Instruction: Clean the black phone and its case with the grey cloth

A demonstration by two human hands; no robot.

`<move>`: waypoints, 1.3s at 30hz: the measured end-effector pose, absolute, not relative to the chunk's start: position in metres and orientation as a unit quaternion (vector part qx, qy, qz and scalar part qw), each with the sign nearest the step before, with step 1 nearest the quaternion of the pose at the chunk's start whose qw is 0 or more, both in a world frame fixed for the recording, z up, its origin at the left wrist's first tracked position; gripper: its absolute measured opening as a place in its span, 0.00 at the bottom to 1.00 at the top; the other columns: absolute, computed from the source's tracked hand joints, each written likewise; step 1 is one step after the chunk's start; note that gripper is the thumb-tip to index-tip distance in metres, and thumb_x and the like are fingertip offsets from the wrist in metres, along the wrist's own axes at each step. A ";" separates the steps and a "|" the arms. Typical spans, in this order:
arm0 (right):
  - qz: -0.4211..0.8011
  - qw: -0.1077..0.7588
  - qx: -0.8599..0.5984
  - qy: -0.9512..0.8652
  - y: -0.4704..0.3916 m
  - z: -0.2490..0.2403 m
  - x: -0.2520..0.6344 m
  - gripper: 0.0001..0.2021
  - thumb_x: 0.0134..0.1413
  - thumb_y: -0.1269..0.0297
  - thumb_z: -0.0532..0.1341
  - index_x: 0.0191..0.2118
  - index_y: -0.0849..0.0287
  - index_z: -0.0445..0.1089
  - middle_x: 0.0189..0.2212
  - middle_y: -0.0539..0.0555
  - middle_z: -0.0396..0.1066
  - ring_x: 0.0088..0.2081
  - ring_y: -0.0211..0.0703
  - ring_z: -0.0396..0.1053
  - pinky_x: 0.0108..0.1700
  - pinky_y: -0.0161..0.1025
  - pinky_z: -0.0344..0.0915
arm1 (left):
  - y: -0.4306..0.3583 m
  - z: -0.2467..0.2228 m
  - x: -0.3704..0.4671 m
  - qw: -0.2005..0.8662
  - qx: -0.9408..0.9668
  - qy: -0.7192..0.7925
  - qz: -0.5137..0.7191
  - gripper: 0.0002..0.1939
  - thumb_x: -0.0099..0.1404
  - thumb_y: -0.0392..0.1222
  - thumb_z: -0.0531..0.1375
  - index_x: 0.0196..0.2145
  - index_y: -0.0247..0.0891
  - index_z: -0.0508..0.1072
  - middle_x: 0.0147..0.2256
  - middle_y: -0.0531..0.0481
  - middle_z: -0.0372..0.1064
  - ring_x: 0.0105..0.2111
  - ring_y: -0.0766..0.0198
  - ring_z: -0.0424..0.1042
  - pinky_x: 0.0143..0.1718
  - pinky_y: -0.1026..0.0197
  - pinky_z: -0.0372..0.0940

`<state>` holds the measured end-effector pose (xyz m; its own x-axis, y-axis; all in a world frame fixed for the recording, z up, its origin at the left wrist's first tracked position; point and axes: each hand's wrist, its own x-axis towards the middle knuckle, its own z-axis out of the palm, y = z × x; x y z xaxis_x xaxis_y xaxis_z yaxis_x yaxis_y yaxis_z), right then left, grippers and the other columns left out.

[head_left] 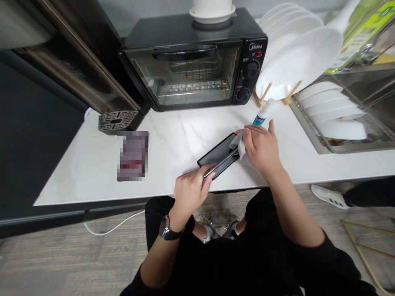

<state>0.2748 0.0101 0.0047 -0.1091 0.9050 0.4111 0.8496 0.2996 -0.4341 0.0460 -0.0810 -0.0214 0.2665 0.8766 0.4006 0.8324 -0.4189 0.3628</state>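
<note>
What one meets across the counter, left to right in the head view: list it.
Pixelated purplish rectangular item → bare left hand → bare right hand → white rounded dishes at the grey metal sink.

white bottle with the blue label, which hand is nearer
Right. The right hand is just in front of the bottle; the left hand is farther off, towards the lower left of the view.

Black sleeves (333,263); dark round-faced wristwatch (165,227), black strap; black trousers (262,209); pale socks (208,233).
</note>
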 end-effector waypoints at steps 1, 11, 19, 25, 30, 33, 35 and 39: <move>0.048 0.313 -0.586 -0.746 0.008 0.005 0.273 0.25 0.76 0.60 0.44 0.45 0.57 0.80 0.45 0.54 0.80 0.52 0.48 0.75 0.76 0.67 0.47 | -0.081 -0.021 0.046 0.042 0.796 0.536 0.279 0.12 0.78 0.46 0.57 0.52 0.40 0.77 0.30 0.52 0.80 0.28 0.64 0.79 0.31 0.63 0.63; -0.050 0.297 -0.379 -0.875 -0.047 0.011 0.196 0.19 0.73 0.58 0.51 0.37 0.57 0.77 0.33 0.50 0.76 0.40 0.42 0.71 0.74 0.52 0.53 | -0.078 -0.034 0.037 0.000 0.800 0.521 0.297 0.15 0.70 0.39 0.58 0.24 0.39 0.71 0.20 0.48 0.72 0.20 0.61 0.72 0.23 0.59 0.57; 0.008 0.326 -0.585 -0.742 0.000 0.003 0.260 0.24 0.74 0.62 0.45 0.39 0.58 0.78 0.40 0.55 0.79 0.50 0.50 0.74 0.74 0.66 0.49 | -0.080 -0.022 0.047 0.045 0.794 0.537 0.281 0.12 0.78 0.45 0.58 0.52 0.41 0.76 0.31 0.53 0.80 0.28 0.65 0.79 0.31 0.63 0.62; -0.038 0.349 -0.398 -0.848 -0.058 0.006 0.177 0.16 0.71 0.61 0.53 0.34 0.56 0.75 0.34 0.50 0.75 0.45 0.43 0.71 0.79 0.55 0.39 | -0.079 -0.032 0.038 0.000 0.795 0.511 0.326 0.15 0.69 0.40 0.56 0.23 0.40 0.68 0.19 0.49 0.70 0.18 0.60 0.71 0.22 0.58 0.55; -0.054 0.365 -0.459 -0.808 -0.027 -0.004 0.219 0.21 0.74 0.60 0.48 0.34 0.55 0.75 0.33 0.50 0.76 0.43 0.44 0.70 0.76 0.55 0.47 | -0.079 -0.028 0.040 0.017 0.801 0.515 0.303 0.10 0.74 0.42 0.58 0.37 0.37 0.76 0.26 0.50 0.77 0.24 0.62 0.76 0.26 0.60 0.61; -0.013 0.359 -0.575 -0.735 0.006 -0.009 0.265 0.27 0.76 0.59 0.42 0.34 0.58 0.75 0.35 0.53 0.77 0.45 0.47 0.71 0.74 0.63 0.49 | -0.080 -0.023 0.045 0.036 0.797 0.528 0.291 0.10 0.77 0.44 0.59 0.50 0.39 0.76 0.32 0.53 0.81 0.29 0.65 0.80 0.32 0.63 0.64; 0.008 0.360 -0.600 -0.714 0.012 -0.008 0.273 0.28 0.76 0.58 0.41 0.35 0.58 0.75 0.35 0.54 0.77 0.45 0.47 0.71 0.73 0.64 0.49 | -0.080 -0.021 0.047 0.039 0.794 0.532 0.292 0.10 0.77 0.45 0.59 0.51 0.40 0.76 0.32 0.53 0.80 0.29 0.66 0.80 0.32 0.63 0.64; -0.022 0.372 -0.515 -0.772 -0.020 0.000 0.229 0.22 0.74 0.61 0.46 0.32 0.57 0.73 0.36 0.52 0.77 0.44 0.45 0.69 0.72 0.54 0.49 | -0.079 -0.026 0.044 0.022 0.801 0.526 0.286 0.10 0.76 0.43 0.57 0.46 0.38 0.78 0.29 0.51 0.79 0.27 0.63 0.78 0.29 0.62 0.63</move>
